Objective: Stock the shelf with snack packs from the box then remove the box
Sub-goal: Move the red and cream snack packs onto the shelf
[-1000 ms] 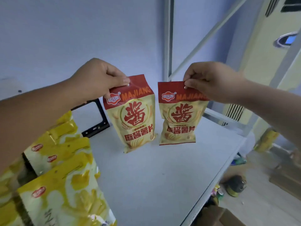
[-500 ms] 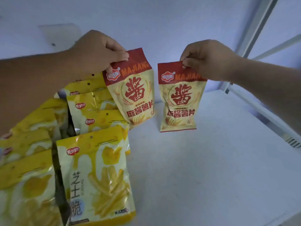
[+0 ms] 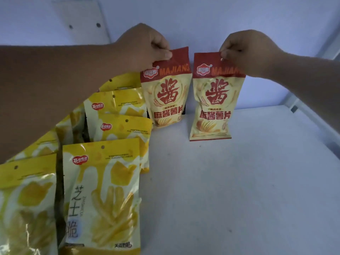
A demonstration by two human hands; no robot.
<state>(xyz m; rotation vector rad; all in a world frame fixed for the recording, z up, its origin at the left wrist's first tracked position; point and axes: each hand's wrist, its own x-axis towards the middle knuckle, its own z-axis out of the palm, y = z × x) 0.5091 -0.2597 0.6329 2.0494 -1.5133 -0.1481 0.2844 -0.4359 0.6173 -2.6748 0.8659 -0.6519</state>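
Two arms are in sight, both bare from the wrist back to where the view cuts them off. The left forearm looks broad and heavy, taking up much of that side and lying in shade. The right forearm looks slimmer. The left hand and right hand are bare as well, with rounded knuckles. The left thumb has a short, trimmed nail.
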